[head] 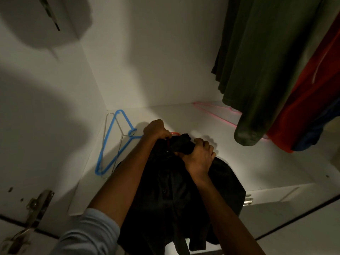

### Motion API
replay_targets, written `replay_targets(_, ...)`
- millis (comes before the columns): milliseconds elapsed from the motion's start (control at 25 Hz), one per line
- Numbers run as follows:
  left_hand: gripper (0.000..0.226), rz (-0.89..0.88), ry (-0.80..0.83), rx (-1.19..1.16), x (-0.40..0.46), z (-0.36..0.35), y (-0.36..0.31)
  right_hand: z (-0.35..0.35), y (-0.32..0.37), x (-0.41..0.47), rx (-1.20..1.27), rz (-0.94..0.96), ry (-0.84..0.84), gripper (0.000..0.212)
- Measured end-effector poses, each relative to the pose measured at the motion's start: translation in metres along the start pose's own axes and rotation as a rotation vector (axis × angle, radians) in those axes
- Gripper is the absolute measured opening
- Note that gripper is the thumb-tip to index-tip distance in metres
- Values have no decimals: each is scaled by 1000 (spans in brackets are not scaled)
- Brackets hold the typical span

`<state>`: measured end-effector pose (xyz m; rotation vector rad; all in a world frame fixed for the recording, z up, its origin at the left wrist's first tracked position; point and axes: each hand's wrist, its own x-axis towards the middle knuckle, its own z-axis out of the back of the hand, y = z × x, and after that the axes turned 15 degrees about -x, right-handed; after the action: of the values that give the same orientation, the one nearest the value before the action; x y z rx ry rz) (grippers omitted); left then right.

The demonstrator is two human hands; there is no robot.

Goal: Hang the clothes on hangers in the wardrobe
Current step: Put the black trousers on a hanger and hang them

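A black buttoned shirt [171,196] hangs down in front of me over the wardrobe floor. My left hand [156,130] is closed on its collar beside a red hanger hook [174,133] that pokes out at the top. My right hand [199,153] grips the bunched collar fabric from the right. A blue hanger [110,144] and a thin white hanger [107,124] lie on the wardrobe floor [239,162] at the left. At the back right of that floor lies a pink hanger [215,112].
A dark green garment [261,61] hangs at the upper right, with a red garment [309,115] and a blue one [312,133] beside it. The white side wall [46,116] carries a metal door hinge [35,205] at the lower left.
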<state>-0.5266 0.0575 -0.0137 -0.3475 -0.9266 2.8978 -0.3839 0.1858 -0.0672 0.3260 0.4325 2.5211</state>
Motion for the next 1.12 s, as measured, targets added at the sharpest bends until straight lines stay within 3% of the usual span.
replay_targets(200, 34, 10, 15, -383, -2, 11, -6, 18, -6, 9, 6, 91, 91, 81)
replay_targets(480, 7, -141, 229, -852, -66, 86, -16, 85, -27, 25, 39, 206, 452, 76)
replay_targets(560, 8, -212, 260, -895, -94, 100, -19, 107, -34, 19, 58, 208, 566, 75)
replay_targets(680, 15, -364, 290, -829, -137, 119, -34, 139, -41, 6, 200, 296, 709, 49)
replay_targets(760, 16, -489, 297, -799, -172, 128, -42, 156, -43, -7, 410, 449, 681, 37)
replay_targets(880, 17, -666, 254, -821, -215, 132, -48, 174, -43, -34, 757, 555, 500, 24)
replay_targets(1000, 27, -669, 147, -879, -239, 134, -46, 184, -38, -62, 896, 527, 314, 34)
replay_targets(1040, 39, -629, 130, -861, -243, 135, -43, 187, -38, -67, 919, 517, 275, 37)
replay_targets(1120, 88, -463, 63, -678, -253, 140, -37, 197, -40, -75, 930, 490, 225, 40)
